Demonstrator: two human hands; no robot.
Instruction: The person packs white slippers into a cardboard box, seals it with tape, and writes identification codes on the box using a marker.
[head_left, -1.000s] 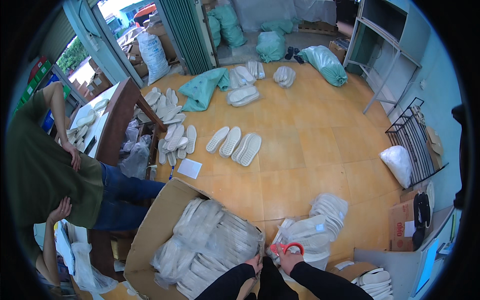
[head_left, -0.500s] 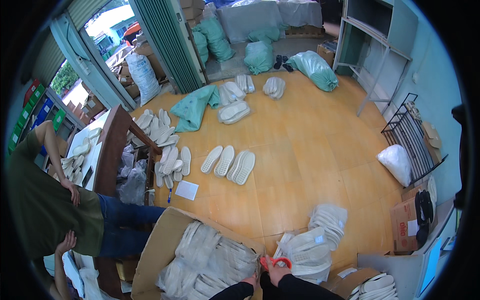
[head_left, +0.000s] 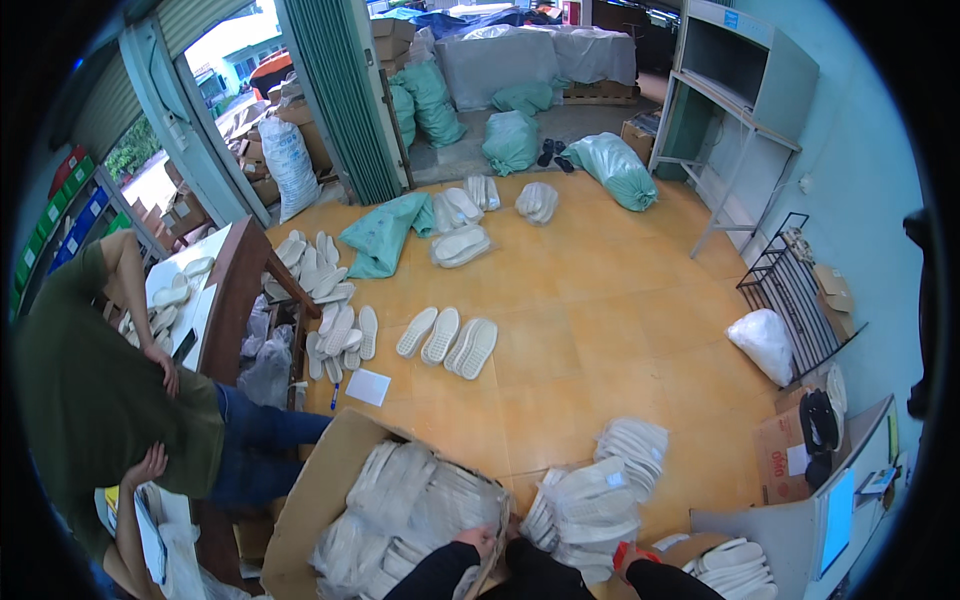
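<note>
Your right hand (head_left: 632,564) grips scissors (head_left: 622,551), soles (head_left: 592,505) ahead-left of it; the box (head_left: 302,505) extends left of your left hand (head_left: 478,541), whose hold cannot be told; keep the scissors clear of the soles

Off-white soles (head_left: 450,500) (some grid-patterned), brown box (head_left: 312,503), red scissors (head_left: 625,553)

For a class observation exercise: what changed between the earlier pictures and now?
The left hand moved left, from the edge of the carton to over the bagged soles inside. The right hand moved right, away from the carton, still holding red scissors. The loose soles and white paper stayed put.
</note>
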